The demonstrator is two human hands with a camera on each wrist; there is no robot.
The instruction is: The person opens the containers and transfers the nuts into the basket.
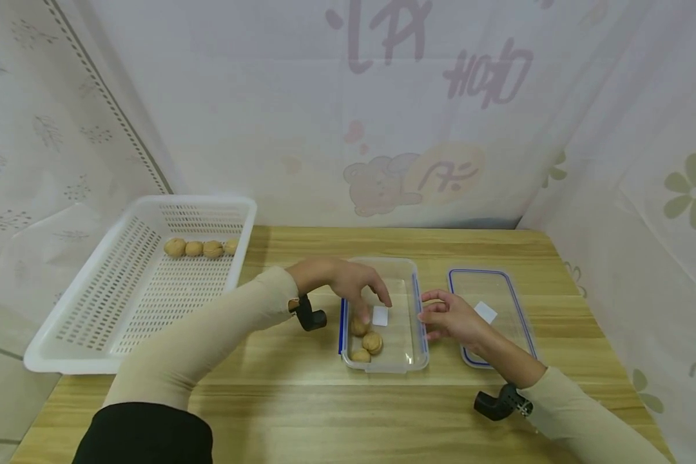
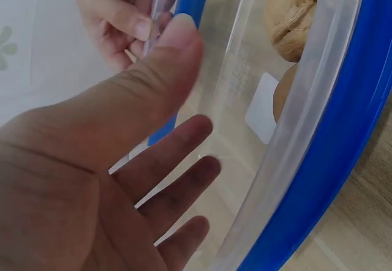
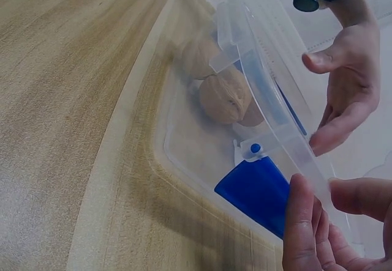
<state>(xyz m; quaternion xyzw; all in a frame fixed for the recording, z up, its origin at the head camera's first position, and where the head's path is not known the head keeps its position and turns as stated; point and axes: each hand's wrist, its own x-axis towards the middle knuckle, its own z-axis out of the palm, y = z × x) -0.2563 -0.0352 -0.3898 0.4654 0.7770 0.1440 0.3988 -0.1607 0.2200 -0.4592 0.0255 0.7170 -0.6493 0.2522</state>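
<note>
A clear plastic storage box (image 1: 404, 309) with blue side latches sits on the table. Three walnuts (image 1: 373, 342) lie together at its near left corner, beside a white paper square (image 1: 379, 316) on the bottom. Over the box's left part hovers my left hand (image 1: 352, 283). In the left wrist view its palm (image 2: 55, 191) and spread fingers hold nothing. At the right wall, my right hand (image 1: 455, 317) pinches the rim between thumb and fingers. The right wrist view has the fingers (image 3: 300, 222) on the outer side, near a blue latch (image 3: 254, 191).
A large white perforated basket (image 1: 243, 225) stands at the left, with several walnuts (image 1: 194, 249) in a row along its far side. Right of the box lies the blue-edged lid (image 1: 490, 288), bearing a white square (image 1: 485, 312). Printed curtains (image 1: 301, 129) hang behind the table.
</note>
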